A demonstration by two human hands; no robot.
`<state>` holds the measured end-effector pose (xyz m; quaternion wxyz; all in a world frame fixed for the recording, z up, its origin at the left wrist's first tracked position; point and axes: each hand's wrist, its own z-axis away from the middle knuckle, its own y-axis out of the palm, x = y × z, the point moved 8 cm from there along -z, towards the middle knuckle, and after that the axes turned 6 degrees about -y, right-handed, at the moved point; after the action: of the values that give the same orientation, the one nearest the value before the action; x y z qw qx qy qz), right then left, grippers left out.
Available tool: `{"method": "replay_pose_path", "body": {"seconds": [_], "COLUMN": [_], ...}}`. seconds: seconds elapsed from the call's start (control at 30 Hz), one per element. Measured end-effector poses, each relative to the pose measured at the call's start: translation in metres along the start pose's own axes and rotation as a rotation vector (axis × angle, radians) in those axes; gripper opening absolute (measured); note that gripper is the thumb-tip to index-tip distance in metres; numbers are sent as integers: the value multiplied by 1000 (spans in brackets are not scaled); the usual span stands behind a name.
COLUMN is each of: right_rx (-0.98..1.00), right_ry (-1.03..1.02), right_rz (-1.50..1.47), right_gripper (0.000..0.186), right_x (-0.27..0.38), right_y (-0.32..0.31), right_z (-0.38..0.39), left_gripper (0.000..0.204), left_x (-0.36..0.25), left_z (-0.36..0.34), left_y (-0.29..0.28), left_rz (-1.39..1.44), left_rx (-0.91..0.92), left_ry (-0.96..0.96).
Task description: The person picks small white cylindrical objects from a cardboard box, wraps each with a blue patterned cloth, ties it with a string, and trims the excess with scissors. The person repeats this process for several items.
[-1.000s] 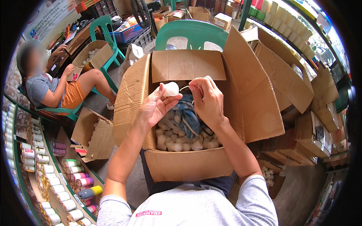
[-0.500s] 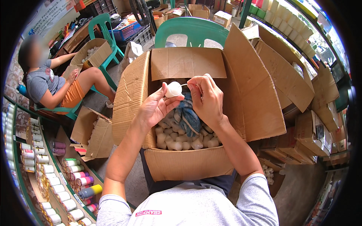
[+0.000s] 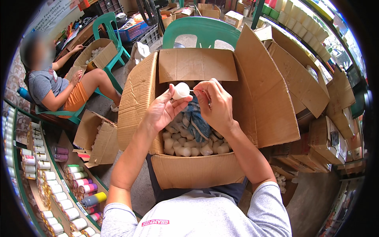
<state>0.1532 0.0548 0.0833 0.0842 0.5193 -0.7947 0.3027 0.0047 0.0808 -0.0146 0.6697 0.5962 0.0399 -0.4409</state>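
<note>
A short white votive candle [image 3: 181,91] rests in the fingers of my left hand [image 3: 161,111], held above an open cardboard box [image 3: 197,172]. From its right end a thin white wick [image 3: 192,91] sticks out, and my right hand [image 3: 216,104] pinches that wick between thumb and fingers. Several similar off-white candles [image 3: 184,151] fill the box below. A crumpled blue cloth [image 3: 199,125] lies on top of them, partly hidden under my right hand.
At the left sits a person [image 3: 51,85] beside a box of white pieces [image 3: 94,55]. A green plastic chair [image 3: 169,33] stands behind my box. Cardboard boxes [image 3: 300,75] crowd the right. Shelves of jar candles [image 3: 59,197] fill the lower left.
My right fingers have shifted slightly left along the wick, closer to the candle, which has turned a little. The seated person has raised their head and moved one hand over their box.
</note>
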Motion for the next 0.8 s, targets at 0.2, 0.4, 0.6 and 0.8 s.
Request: {"method": "replay_pose_path", "body": {"seconds": [0.2,0.4,0.6,0.8], "right_rx": [8,53,87,100], "right_ry": [62,43,96,156], "right_rz": [91,89,-83,-83], "right_gripper": [11,10,9,14], "right_x": [-8,-4,-9,-9], "right_y": [-2,7,17,11], "right_z": [1,2,7,5], "left_gripper": [36,36,40,40], "left_x": [0,-3,-5,-9], "left_z": [-1,-1,2,2], "left_y": [0,-1,5,-2], "left_rz": [-17,-78,-163,-250], "left_rx": [38,16,17,-61], "left_ry": [11,60,114,173]}}
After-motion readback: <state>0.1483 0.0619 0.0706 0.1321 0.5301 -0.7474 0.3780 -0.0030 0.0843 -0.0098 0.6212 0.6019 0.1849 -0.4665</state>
